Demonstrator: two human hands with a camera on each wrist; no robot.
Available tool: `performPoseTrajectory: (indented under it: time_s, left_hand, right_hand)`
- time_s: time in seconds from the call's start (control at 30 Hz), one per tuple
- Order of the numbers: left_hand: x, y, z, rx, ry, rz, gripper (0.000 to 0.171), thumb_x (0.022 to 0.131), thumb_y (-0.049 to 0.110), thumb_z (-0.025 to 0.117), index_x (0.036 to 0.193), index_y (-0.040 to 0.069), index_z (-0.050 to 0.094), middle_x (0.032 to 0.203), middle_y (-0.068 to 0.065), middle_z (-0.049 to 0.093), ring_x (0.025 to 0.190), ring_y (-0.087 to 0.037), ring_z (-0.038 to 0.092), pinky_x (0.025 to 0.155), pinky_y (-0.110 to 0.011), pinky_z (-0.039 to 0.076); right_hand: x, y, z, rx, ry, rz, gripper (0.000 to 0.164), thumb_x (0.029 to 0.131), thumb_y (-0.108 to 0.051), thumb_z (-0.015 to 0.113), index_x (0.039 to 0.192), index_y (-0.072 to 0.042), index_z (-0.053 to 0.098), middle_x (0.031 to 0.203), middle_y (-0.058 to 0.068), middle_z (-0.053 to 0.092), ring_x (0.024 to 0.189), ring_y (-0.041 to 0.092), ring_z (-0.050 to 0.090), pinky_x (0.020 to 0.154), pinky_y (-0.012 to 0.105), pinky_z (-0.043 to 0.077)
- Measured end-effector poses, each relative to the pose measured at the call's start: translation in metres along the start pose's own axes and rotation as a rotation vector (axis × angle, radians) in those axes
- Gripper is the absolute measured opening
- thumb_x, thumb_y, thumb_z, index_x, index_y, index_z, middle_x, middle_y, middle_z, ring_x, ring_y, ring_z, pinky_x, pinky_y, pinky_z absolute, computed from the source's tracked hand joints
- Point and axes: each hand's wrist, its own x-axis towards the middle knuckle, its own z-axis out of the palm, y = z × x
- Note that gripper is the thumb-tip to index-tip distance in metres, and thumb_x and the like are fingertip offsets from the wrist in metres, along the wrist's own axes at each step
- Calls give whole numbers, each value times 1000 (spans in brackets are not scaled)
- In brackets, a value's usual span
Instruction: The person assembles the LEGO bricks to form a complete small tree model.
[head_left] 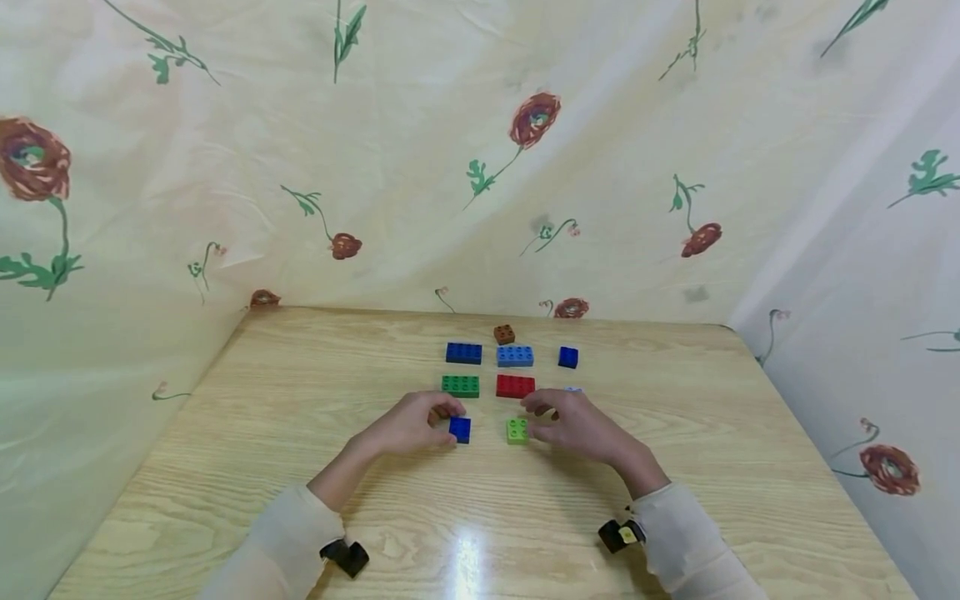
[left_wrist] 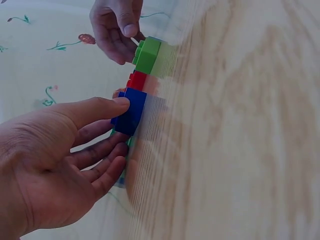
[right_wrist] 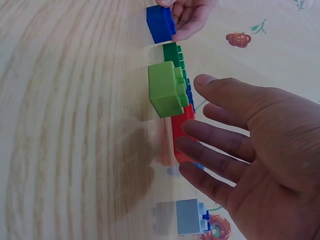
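My left hand (head_left: pixel 417 425) is at a small dark blue brick (head_left: pixel 461 431) on the table, thumb on its near side and fingers round the far side, pinching it. In the left wrist view the thumb lies on the blue brick (left_wrist: pixel 131 111); some fingertips are partly hidden behind it. To the right, a lime green brick (head_left: pixel 517 431) stands on the table beside my right hand (head_left: pixel 577 425). The right wrist view shows that hand (right_wrist: pixel 265 145) with its fingers apart and extended, a small gap from the lime brick (right_wrist: pixel 166 90).
Behind the hands lie a green brick (head_left: pixel 461 386), a red brick (head_left: pixel 515 386), a long dark blue brick (head_left: pixel 463 353), a medium blue brick (head_left: pixel 514 356), a brown brick (head_left: pixel 504 334) and a small blue brick (head_left: pixel 567 357). A light blue brick (right_wrist: pixel 188 217) is mostly hidden in the head view. Flowered cloth (head_left: pixel 420 167) surrounds the table.
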Motion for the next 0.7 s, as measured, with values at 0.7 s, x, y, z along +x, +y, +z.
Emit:
performPoseTrajectory:
  time_s: [0.7]
  left_hand:
    - [2, -8, -2, -23, 13, -12, 31, 86, 16, 84, 115, 15, 72, 109, 2, 70, 102, -14, 61, 92, -35, 54]
  right_hand:
    - [2, 4, 8, -22, -29, 7, 29, 92, -14, 77, 120, -11, 74, 117, 2, 75, 106, 17, 68, 97, 42, 59]
